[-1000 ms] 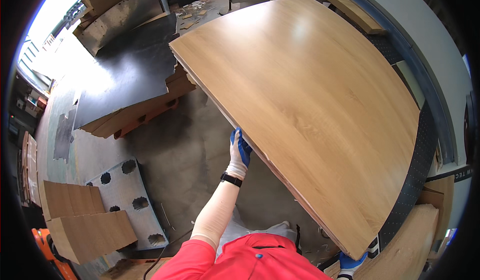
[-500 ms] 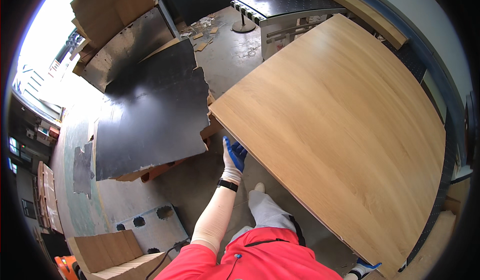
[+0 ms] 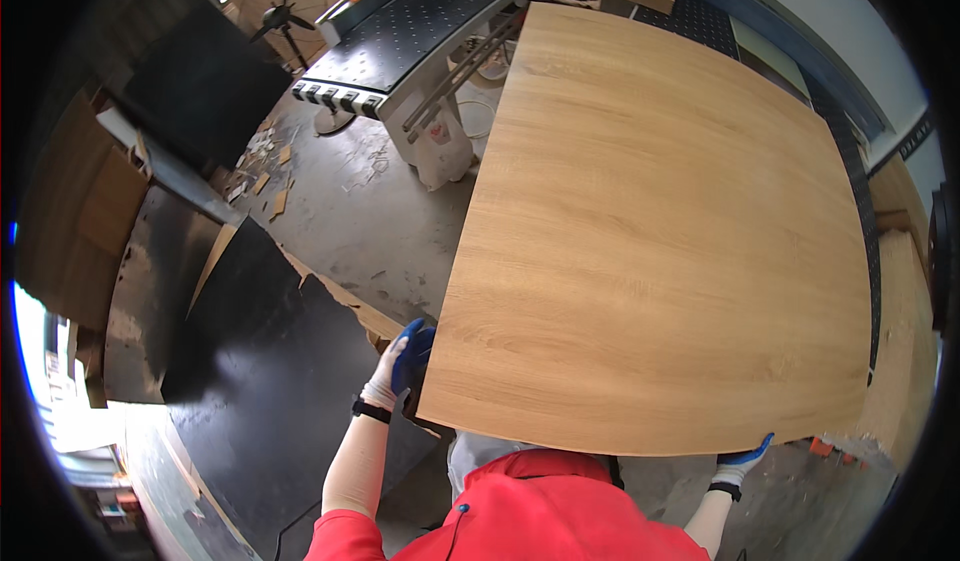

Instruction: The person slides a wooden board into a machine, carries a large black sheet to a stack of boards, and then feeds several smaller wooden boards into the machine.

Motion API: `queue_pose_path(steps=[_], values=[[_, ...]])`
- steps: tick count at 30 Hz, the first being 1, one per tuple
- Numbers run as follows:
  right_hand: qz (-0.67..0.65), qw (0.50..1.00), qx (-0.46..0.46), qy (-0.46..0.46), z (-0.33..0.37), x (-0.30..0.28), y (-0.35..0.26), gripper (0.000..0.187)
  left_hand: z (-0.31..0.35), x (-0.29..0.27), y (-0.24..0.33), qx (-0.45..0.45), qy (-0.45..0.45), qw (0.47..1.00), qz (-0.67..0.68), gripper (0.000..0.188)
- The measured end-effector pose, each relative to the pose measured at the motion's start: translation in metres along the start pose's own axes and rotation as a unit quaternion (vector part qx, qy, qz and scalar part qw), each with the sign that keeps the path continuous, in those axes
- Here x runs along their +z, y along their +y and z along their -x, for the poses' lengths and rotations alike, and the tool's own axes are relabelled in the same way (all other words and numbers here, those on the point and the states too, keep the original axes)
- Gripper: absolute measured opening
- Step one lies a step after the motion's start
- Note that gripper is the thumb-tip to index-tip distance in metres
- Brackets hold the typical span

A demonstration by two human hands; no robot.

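One lg. wood-grain panel (image 3: 650,241), lt. brown: positioned ahead of red shirt (image 3: 540,516), far side overlapping blk. dotted bed (image 3: 703,23). L hand (image 3: 412,354), gloved white w/ blue palm: placed at panel's L edge nr. near corner; fingers partly hidden, grip can't be told. R hand (image 3: 742,456), gloved likewise: set at near edge, toward R corner; partly covered by panel, closure can't be told. Also listed: 1 blk. sheet (image 3: 280,391), ragged-edged, seen L; 1 blk. dotted table (image 3: 420,36), beyond; 1 fan (image 3: 285,19), far L; wood scraps (image 3: 280,202), strewn on floor (image 3: 340,241).
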State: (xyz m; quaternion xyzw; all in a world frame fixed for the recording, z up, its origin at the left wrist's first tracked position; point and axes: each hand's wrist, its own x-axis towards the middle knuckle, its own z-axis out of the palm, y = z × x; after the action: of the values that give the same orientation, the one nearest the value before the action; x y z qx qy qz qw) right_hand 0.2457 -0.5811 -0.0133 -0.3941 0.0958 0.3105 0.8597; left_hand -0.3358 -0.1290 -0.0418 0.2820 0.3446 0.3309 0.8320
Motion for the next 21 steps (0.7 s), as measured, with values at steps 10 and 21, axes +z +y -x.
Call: queue_pose_path(steps=[10,21], values=[[-0.003,0.998,-0.032,0.056,0.095,0.13,0.188,0.068,-0.061,0.067,0.012,-0.113,-0.054,0.987,0.1,0.071],[-0.058,0.996,-0.053,0.048,0.074,0.154,0.227,0.065,-0.122,0.052,0.061,-0.126,-0.066,0.987,0.077,0.065]])
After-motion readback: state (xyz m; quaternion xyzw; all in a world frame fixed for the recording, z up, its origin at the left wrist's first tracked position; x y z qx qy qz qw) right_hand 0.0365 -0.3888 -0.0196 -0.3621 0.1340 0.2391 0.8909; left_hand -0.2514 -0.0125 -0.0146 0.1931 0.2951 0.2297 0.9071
